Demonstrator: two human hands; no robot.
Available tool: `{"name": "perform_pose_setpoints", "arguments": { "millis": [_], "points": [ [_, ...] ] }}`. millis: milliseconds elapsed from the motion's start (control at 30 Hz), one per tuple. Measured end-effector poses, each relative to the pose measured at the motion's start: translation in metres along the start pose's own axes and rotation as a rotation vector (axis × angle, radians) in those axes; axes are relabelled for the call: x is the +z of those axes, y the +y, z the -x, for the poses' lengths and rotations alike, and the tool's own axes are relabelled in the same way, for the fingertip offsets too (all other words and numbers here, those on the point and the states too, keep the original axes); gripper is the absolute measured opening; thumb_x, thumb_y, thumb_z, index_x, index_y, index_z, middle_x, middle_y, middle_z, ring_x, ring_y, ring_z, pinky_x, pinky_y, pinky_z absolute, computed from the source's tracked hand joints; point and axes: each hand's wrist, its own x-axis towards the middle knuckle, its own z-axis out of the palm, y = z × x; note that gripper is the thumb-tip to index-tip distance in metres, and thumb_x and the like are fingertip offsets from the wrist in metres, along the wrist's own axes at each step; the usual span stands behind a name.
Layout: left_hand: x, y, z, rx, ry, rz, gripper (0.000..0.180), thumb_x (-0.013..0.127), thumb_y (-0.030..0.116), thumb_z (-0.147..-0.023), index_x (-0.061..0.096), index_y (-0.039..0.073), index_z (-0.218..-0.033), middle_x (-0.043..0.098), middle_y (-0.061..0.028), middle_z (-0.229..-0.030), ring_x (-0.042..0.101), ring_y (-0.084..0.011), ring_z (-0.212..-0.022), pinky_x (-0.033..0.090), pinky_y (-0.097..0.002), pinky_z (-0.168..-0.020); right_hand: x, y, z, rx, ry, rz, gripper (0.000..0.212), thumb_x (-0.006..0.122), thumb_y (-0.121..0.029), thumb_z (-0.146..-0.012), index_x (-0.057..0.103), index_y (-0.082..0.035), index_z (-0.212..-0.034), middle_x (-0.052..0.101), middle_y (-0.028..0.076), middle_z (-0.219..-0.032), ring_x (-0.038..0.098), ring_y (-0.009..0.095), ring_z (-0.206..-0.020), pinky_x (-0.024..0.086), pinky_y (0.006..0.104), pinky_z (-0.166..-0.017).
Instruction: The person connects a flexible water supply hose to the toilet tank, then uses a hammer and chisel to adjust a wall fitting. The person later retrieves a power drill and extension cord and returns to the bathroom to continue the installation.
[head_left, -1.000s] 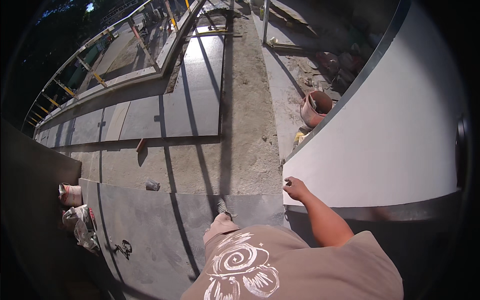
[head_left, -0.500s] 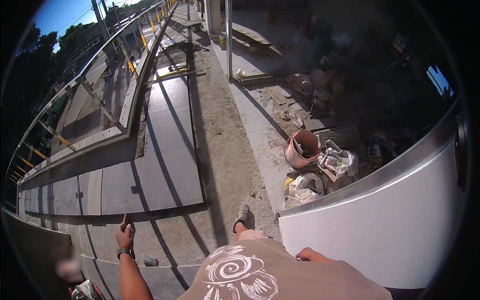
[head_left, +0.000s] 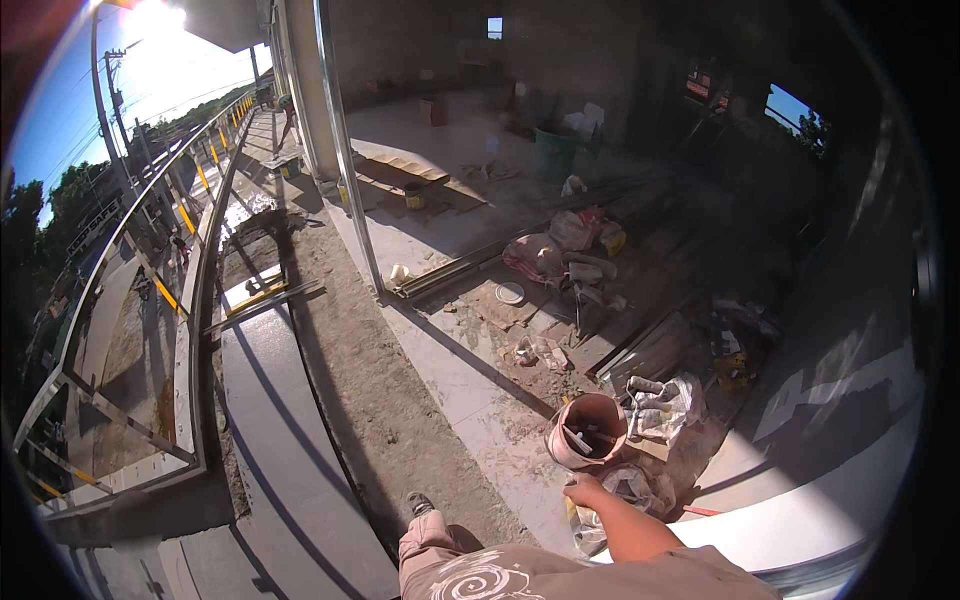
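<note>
My right hand [head_left: 583, 490] hangs just below a pinkish, dirt-streaked bucket [head_left: 588, 430], over crumpled white and yellow sacks [head_left: 640, 490]. Its fingers are small and partly hidden, so whether it grips anything cannot be made out. Inside the bucket lie a pale stick-like piece and some dark items. Right of it, what looks like a paint roller [head_left: 645, 386] rests on a white sack [head_left: 682, 405]. My left hand is out of the picture.
Large grey tiles [head_left: 290, 430] lie along the rough concrete strip [head_left: 370, 370] on the left, beside a metal railing [head_left: 120, 235]. A metal post [head_left: 350, 150] rises ahead. A white panel [head_left: 800, 535] curves across the lower right. Bags and rubble [head_left: 560, 250] litter the shaded floor.
The view has swung right and up. My left hand, which held a small brownish piece, has left the picture. My right arm has stretched forward toward the bucket and sacks.
</note>
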Motion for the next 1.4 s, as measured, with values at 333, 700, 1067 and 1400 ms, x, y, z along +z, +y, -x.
{"name": "perform_pose_setpoints", "arguments": {
  "millis": [333, 700, 1067, 1400],
  "points": [
    [-0.294, 0.456, -0.184, 0.192, 0.233, 0.009, 0.047, 0.073, 0.02, -0.094, 0.059, -0.002, -0.132, 0.072, -0.0168, -0.107, 0.073, -0.0247, -0.086, 0.06, -0.0375, -0.069, -0.043, -0.088, -0.11, 0.47, -0.38, 0.143, 0.046, 0.052, -0.038, -0.099, 0.075, -0.004, -0.12, 0.074, 0.013, -0.121, 0.075, 0.028, -0.096, 0.053, 0.0449, -0.097],
    [-0.328, 0.916, -0.241, 0.909, 0.287, -0.067, 0.045, 0.07, 0.013, -0.099, 0.054, -0.008, -0.135, 0.073, -0.0182, -0.112, 0.071, -0.0211, -0.096, 0.056, -0.0299, -0.087, -0.037, -0.092, -0.411, 0.748, -0.401, -0.399, 0.04, 0.075, -0.033, -0.089, 0.073, 0.003, -0.106, 0.077, 0.017, -0.094, 0.075, 0.029, -0.076, 0.057, 0.0419, -0.064],
    [-0.24, 0.986, -0.287, 0.131, -0.088, -0.538, 0.059, 0.076, 0.027, -0.092, 0.057, 0.001, -0.141, 0.072, -0.0184, -0.116, 0.07, -0.0277, -0.098, 0.055, -0.0384, -0.084, -0.368, -0.29, -0.761, 0.331, -0.036, -0.329, 0.044, 0.074, -0.024, -0.089, 0.068, 0.004, -0.122, 0.076, 0.02, -0.098, 0.074, 0.026, -0.08, 0.058, 0.0393, -0.073],
    [-0.321, 1.396, -0.451, 0.222, 0.079, -0.128, 0.061, 0.077, 0.027, -0.092, 0.057, -0.008, -0.138, 0.073, -0.022, -0.114, 0.073, -0.0251, -0.081, 0.058, -0.0377, -0.07, -0.49, -0.407, -0.94, 0.493, -0.33, -0.109, 0.049, 0.073, -0.037, -0.089, 0.07, 0.007, -0.111, 0.076, 0.022, -0.096, 0.076, 0.032, -0.084, 0.061, 0.0427, -0.076]
  ]
}}
